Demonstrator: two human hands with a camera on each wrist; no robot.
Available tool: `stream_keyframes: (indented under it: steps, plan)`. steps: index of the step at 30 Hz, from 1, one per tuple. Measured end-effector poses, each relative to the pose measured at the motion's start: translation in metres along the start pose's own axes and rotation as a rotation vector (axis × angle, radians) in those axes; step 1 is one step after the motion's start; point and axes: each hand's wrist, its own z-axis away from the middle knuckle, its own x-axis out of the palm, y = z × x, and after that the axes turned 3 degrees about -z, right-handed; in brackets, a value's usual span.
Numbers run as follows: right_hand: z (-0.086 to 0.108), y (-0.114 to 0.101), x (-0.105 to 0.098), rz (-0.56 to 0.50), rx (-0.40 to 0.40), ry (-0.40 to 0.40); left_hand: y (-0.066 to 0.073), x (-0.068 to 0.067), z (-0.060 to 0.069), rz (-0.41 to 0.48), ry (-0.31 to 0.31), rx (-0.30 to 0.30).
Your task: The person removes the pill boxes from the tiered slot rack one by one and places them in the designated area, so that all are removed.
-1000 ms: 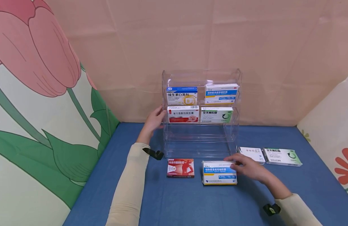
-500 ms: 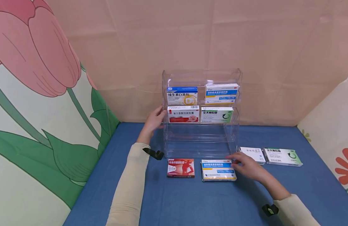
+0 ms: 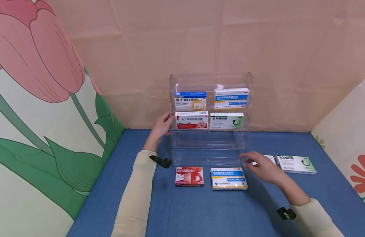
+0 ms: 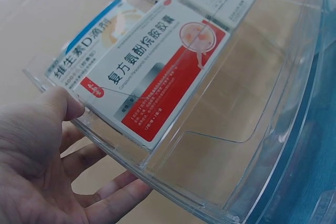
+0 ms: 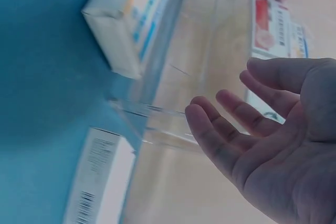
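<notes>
A clear plastic tiered display rack (image 3: pixel 204 141) stands on the table, with medicine boxes on its two upper tiers. My left hand (image 3: pixel 163 125) grips the rack's left side wall; in the left wrist view the thumb lies at the edge near a red-and-white medicine box (image 4: pixel 157 72), the other fingers behind the clear wall. My right hand (image 3: pixel 263 167) hovers with loosely bent fingers and holds nothing, by the rack's lower right corner. Below it to the left, a blue-and-white medicine box (image 3: pixel 228 179) lies flat. A red medicine box (image 3: pixel 189 176) lies further left.
A white box (image 3: pixel 270 158), partly hidden by the right hand, and a green-and-white box (image 3: pixel 296 164) lie right of the rack. Upper tiers hold a vitamin D box (image 3: pixel 190 101), another blue-and-white box (image 3: pixel 231 98) and a green-and-white one (image 3: pixel 226 121). A beige backdrop (image 3: pixel 200 39) rises behind.
The blue-and-white box went from tilted to lying flat on the table. My right hand let go of it and moved slightly up and right. The left hand stayed on the rack.
</notes>
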Motion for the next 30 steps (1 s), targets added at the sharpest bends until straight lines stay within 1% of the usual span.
stream_keyframes:
  steps: [9, 21, 25, 30]
  plan:
    - [-0.011, -0.02, -0.027, 0.057, -0.018, 0.038, -0.001, 0.0, 0.0, -0.007, 0.006, -0.001]
    - [-0.033, -0.039, -0.053, 0.1, -0.05, 0.084, -0.001, 0.001, 0.0, -0.019, -0.005, 0.007]
    - [-0.042, -0.045, -0.063, 0.105, -0.058, 0.126, -0.001, 0.0, -0.001, -0.018, -0.007, 0.004]
    - [-0.053, -0.048, -0.074, 0.111, -0.087, 0.182, -0.002, 0.0, -0.002, -0.007, -0.012, 0.007]
